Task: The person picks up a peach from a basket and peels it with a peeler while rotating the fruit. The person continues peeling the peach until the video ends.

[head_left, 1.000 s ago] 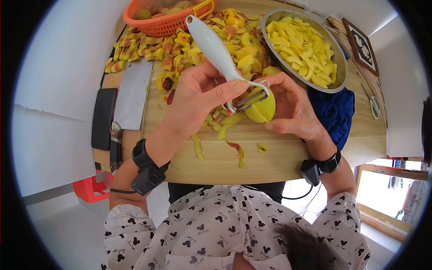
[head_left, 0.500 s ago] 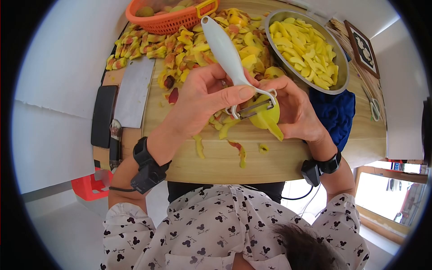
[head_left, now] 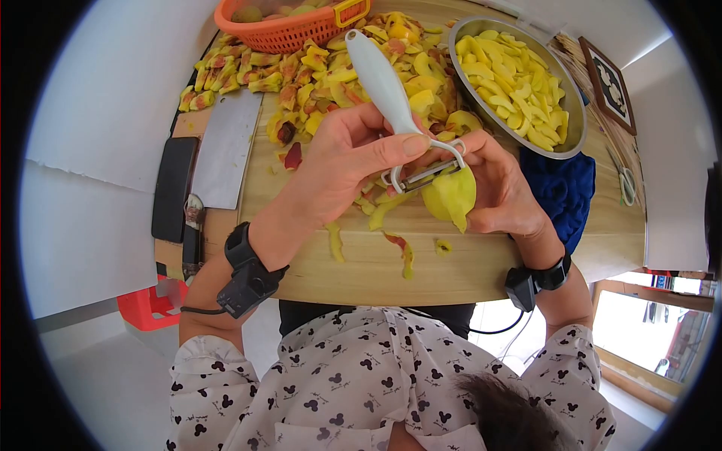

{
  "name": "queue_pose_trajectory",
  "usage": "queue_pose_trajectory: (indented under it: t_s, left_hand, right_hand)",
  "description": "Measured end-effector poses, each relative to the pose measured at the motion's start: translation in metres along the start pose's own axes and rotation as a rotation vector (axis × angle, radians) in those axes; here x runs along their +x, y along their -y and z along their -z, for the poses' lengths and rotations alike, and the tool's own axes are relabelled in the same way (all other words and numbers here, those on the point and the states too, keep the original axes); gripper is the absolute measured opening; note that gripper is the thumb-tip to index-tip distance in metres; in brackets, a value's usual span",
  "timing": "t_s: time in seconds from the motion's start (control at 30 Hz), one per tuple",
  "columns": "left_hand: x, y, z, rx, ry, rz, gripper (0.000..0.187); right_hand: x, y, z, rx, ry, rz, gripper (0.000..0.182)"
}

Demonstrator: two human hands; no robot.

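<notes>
My left hand [head_left: 338,161] is closed round the white handle of a peeler [head_left: 380,79], thumb on its lower end. The peeler's metal blade lies against the upper left of a yellow-green fruit [head_left: 445,197]. My right hand [head_left: 504,184] grips that fruit from the right, its thumb at the lower edge. A flap of peel hangs down over the fruit's front. Beyond my hands lies a heap of yellow and red peels [head_left: 308,83]. A few loose strips of peel [head_left: 407,254] are on the wooden table near its front edge.
An orange basket [head_left: 289,31] holding fruit stands at the back left. A metal bowl [head_left: 579,124] of yellow slices is at the back right, beside a dark blue cloth [head_left: 560,195]. Cleaver blade [head_left: 226,150], black phone [head_left: 174,188] and knife handle lie left; scissors [head_left: 626,184] lie right.
The fruit has turned slightly in my right hand, and its peel flap now hangs more toward the middle. The peeler has shifted a little to the right and down.
</notes>
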State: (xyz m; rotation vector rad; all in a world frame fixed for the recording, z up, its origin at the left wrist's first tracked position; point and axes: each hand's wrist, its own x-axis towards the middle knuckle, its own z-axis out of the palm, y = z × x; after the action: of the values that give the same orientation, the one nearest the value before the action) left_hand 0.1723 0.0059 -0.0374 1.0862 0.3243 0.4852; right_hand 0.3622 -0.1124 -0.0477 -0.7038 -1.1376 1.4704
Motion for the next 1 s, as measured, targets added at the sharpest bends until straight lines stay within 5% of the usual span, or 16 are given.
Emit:
queue_pose_trajectory:
  t_s: [0.57,1.0]
  left_hand:
    - [0.007,0.000,0.009,0.155,-0.181,-0.063,0.026]
    - [0.007,-0.008,0.006,0.464,-0.316,-0.363,0.025]
  right_hand:
    - [0.001,0.007,0.001,-0.014,-0.152,-0.094,0.068]
    - [0.005,0.008,-0.002,-0.087,-0.208,-0.068,0.065]
